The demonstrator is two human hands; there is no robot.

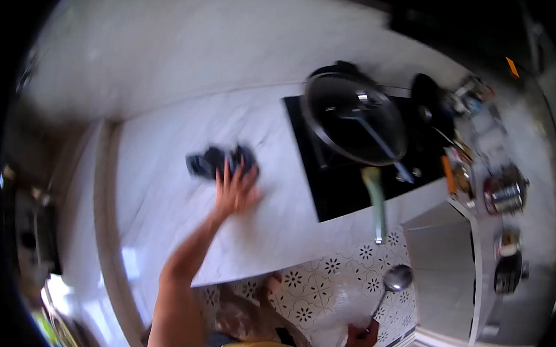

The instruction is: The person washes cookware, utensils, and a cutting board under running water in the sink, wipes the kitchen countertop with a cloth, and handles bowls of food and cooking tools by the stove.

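Observation:
My left hand (232, 193) is stretched out over the white counter, fingers spread and laid on a crumpled dark cloth (211, 162). Both the hand and the cloth are slightly blurred. Low in the view, my right hand (360, 342) is closed around the handle of a metal ladle (398, 278). The ladle's bowl points up and away, over the patterned floor, between the counter front and the cabinet. To the right of the cloth, a pan with a glass lid (331, 123) stands on the black cooktop (327, 198), its pale green handle (375, 207) reaching past the front edge.
A long blue-grey utensil (383, 141) shows at the lidded pan. Behind on the right is a smaller dark pan (425, 96). Jars and containers (505, 193) line the right-hand counter above a grey cabinet (441, 270). A raised ledge (109, 215) bounds the counter at left.

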